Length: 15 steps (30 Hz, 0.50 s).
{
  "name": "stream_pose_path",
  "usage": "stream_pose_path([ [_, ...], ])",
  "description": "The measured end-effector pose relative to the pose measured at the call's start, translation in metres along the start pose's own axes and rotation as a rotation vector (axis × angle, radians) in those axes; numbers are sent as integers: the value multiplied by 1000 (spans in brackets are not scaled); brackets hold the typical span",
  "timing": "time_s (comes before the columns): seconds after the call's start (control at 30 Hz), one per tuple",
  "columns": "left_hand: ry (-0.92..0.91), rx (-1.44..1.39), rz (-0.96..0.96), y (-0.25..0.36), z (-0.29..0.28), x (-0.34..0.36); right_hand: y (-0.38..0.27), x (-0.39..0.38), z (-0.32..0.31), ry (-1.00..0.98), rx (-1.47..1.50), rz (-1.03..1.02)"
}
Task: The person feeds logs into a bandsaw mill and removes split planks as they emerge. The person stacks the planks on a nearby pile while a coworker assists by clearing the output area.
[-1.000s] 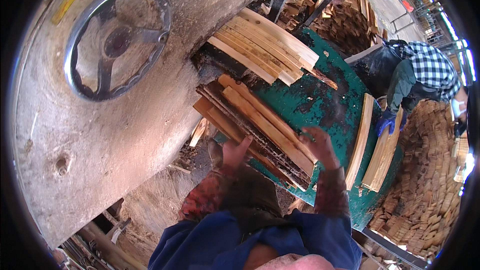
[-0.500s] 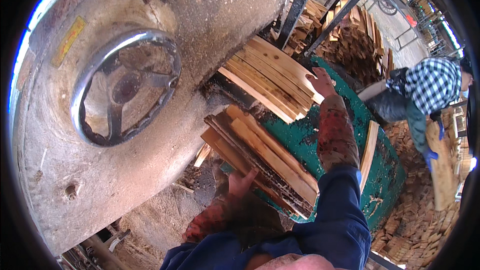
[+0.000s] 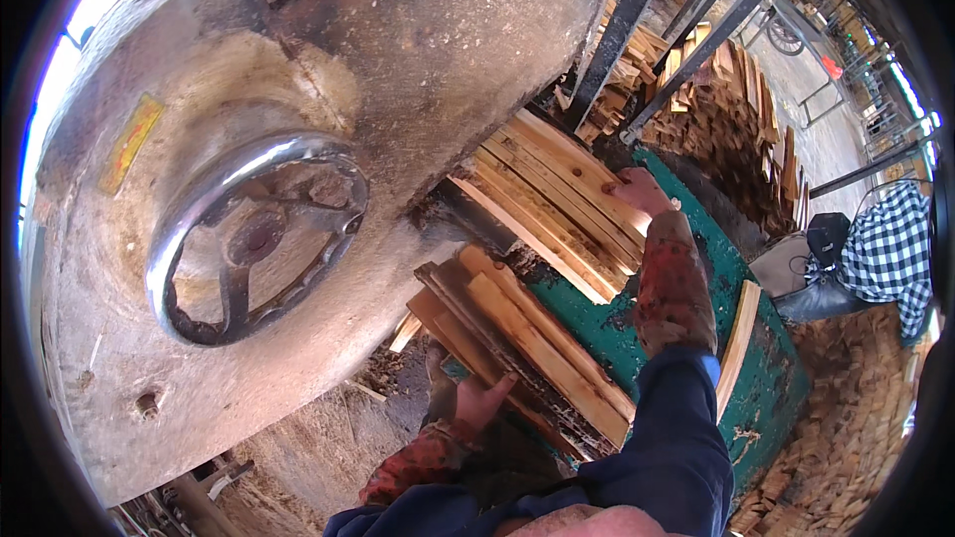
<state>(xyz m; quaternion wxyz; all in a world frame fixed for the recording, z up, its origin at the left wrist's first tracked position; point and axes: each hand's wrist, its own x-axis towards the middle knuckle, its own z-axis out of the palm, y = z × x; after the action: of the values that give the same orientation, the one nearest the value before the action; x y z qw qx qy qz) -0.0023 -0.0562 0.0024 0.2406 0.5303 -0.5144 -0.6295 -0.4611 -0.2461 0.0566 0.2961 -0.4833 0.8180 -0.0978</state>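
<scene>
Two stacks of sawn wooden planks lie on a green metal surface [image 3: 686,328] with worn, chipped paint. My right hand [image 3: 642,192] reaches to the far stack [image 3: 557,199], its fingers bent over the right-hand plank near that plank's near end. Closer to me, my left hand [image 3: 481,401] grips the left edge of a brown board [image 3: 448,330] in the near stack; the fingers under the board are hidden. This near stack mixes pale planks [image 3: 542,338] with darker pieces that have rough, bark-like edges. A single pale strip of wood [image 3: 738,348] lies apart, right of my right forearm.
A large, dusty machine housing [image 3: 398,70] with a metal handwheel [image 3: 254,239] fills the left. Dark metal bars [image 3: 622,35] rise beyond the far stack. Piles of cut wood [image 3: 721,109] stand behind and at right [image 3: 846,418]. A person in a checked shirt [image 3: 885,244] is at the right edge.
My right hand has come down from above the far stack, and its spread fingers have bent onto a plank. My left hand stays at the board. The other person has moved toward the right edge.
</scene>
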Motion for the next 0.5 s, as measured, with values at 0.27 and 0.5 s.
stream_pose_path([
  [0.27, 35, -104, 76, -6, 1, 0, 15, -48, 33, 521, -168, -259],
  [0.5, 18, -169, 83, -18, 2, 1, 30, -53, 28, 282, 113, -168],
])
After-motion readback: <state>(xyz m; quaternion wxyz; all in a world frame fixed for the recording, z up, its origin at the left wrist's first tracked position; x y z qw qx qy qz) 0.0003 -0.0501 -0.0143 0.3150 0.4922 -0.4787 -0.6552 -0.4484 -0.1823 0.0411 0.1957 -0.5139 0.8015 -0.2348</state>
